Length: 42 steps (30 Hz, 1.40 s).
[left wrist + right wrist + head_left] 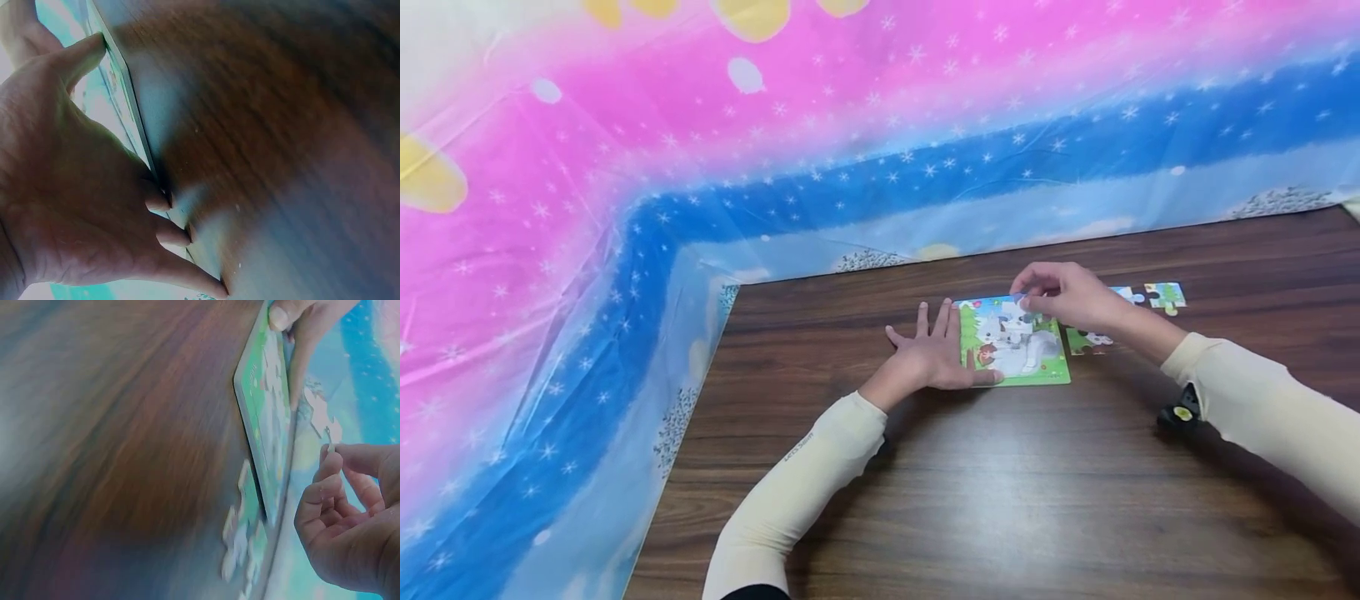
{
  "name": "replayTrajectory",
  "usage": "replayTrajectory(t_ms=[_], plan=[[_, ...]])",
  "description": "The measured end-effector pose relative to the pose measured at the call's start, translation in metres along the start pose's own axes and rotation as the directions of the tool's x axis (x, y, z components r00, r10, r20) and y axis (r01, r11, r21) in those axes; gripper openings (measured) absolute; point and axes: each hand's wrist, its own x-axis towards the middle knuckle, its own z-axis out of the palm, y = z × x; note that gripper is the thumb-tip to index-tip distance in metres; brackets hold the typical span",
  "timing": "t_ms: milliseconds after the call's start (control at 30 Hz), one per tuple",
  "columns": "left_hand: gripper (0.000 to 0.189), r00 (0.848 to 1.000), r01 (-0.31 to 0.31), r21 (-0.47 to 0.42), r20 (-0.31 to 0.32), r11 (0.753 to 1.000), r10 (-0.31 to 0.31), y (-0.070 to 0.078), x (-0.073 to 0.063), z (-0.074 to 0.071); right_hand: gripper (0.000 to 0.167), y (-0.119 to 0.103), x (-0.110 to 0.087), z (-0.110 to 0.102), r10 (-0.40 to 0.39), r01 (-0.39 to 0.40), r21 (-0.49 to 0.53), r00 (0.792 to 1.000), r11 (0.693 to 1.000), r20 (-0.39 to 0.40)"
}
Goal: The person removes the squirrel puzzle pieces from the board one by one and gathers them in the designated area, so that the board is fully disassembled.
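Observation:
A jigsaw puzzle board (1030,381) with a green border lies flat on the table, its picture showing grey-white animals and trees. My left hand (928,358) is spread at the board's left side, the thumb along its near edge and the other fingers reaching past the left edge onto the tabletop. Above the board's far right part, my right hand (1069,296) pinches a jigsaw piece (320,414) between thumb and index finger. In the right wrist view that piece is raised off the board and seen from its pale side. The right hand's remaining fingers are curled.
Loose jigsaw pieces (1165,296) lie right of the board, with a green one (1084,340) close to its right edge, partly behind my right forearm. The dark wooden table (1000,500) meets a patterned pink and blue cloth (820,187) at its back and left.

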Motion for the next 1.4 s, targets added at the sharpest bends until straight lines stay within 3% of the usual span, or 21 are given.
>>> replayTrajectory(t_ms=[233,600,800,1133,1400], plan=[[0.125,0.999,-0.042,-0.013,-0.016,0.999,0.042,-0.001,-0.011,-0.005,0.019,0.011,-0.034,-0.029,0.001,-0.003,-0.071,0.999,0.998,-0.042],[0.118,0.999,-0.048,-0.022,-0.023,0.999,0.048,-0.002,-0.013,-0.004,0.017,0.061,-0.069,-0.074,0.074,-0.086,-0.238,0.996,0.968,-0.055],[0.109,0.999,-0.030,0.016,-0.027,0.999,0.030,0.000,-0.010,-0.001,0.014,0.074,-0.072,-0.077,0.050,-0.062,-0.296,0.998,0.953,-0.049],[0.109,0.998,-0.035,0.032,-0.060,0.999,0.037,-0.001,-0.012,-0.002,0.010,0.078,-0.065,-0.071,0.004,-0.001,-0.407,1.000,0.913,0.006],[0.109,0.999,-0.023,0.039,-0.039,0.999,0.024,-0.005,-0.008,0.000,0.014,0.074,-0.063,-0.068,-0.005,0.005,-0.422,1.000,0.907,0.002]])
